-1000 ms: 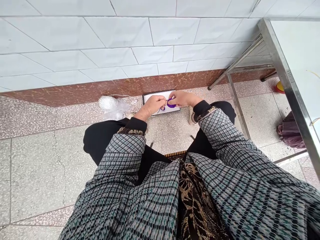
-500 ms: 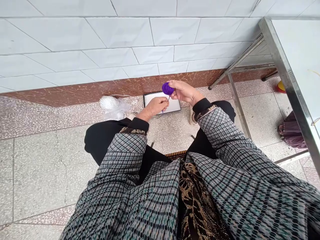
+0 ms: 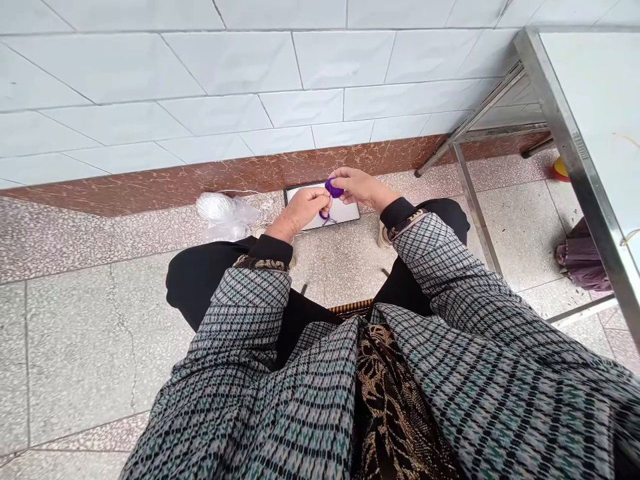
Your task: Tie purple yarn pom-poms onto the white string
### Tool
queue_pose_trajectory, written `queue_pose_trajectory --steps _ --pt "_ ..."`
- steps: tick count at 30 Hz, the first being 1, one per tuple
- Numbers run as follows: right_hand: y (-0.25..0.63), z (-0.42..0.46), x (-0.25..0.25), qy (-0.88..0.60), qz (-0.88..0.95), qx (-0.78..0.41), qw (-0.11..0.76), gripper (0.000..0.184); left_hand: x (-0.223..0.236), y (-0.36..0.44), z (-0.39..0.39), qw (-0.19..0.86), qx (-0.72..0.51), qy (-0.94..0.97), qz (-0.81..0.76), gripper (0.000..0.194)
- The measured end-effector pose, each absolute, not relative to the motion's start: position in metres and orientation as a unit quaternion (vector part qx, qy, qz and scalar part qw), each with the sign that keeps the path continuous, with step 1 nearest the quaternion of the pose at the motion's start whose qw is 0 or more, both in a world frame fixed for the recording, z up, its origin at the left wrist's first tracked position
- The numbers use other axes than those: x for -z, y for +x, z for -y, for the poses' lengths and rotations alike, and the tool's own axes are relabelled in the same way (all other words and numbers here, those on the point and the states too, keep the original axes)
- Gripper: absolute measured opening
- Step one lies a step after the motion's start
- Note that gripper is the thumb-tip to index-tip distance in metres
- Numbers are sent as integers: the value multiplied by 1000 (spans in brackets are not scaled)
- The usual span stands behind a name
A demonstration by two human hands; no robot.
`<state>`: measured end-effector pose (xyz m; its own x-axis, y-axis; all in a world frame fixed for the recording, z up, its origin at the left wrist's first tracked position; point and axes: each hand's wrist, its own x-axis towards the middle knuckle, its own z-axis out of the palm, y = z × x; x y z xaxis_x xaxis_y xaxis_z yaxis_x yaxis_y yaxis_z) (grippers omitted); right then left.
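A small ball of purple yarn (image 3: 333, 189) is gripped in my right hand (image 3: 361, 187), whose fingers wrap around its right side and hide part of it. Close against it on the left, my left hand (image 3: 304, 209) pinches a purple strand. A short loop of the same yarn (image 3: 325, 216) hangs beneath the left fingertips, with something thin and dark trailing below that is too small to name. Both hands are held above a white board with a black frame (image 3: 345, 212), which lies on the floor near the wall.
White yarn in a clear plastic bag (image 3: 220, 208) lies on the floor left of the board, with loose white cord beside it. A metal-framed table (image 3: 555, 87) stands at the right. Beneath it are a dark purple cloth (image 3: 583, 260) and a red and yellow object (image 3: 561, 169).
My right hand has brought the yarn ball down and left, up to my left fingers, and its fingers cover more of it. My left hand has shifted slightly left and up.
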<state>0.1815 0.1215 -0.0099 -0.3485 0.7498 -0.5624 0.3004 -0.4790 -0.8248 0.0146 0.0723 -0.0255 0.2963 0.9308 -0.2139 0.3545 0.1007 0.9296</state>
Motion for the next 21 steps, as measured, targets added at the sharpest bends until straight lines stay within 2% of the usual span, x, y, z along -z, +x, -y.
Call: queue_pose_trajectory --steps 3,7,13,17,21 --pt "177 -118 7 -522 398 -723 214 13 26 15 -72 500 -263 629 -534 19" --pt "175 -115 6 -517 396 -726 220 18 31 15 -71 467 -251 648 -546 19" --pt "184 -119 -4 -470 436 -727 245 10 37 19 -72 502 -238 638 -534 20" --pt "196 -120 -13 -427 539 -712 139 14 37 14 -74 488 -228 611 -581 22" --pt "198 -121 -3 -470 627 -621 -3 21 34 9 -75 469 -242 613 -588 23"
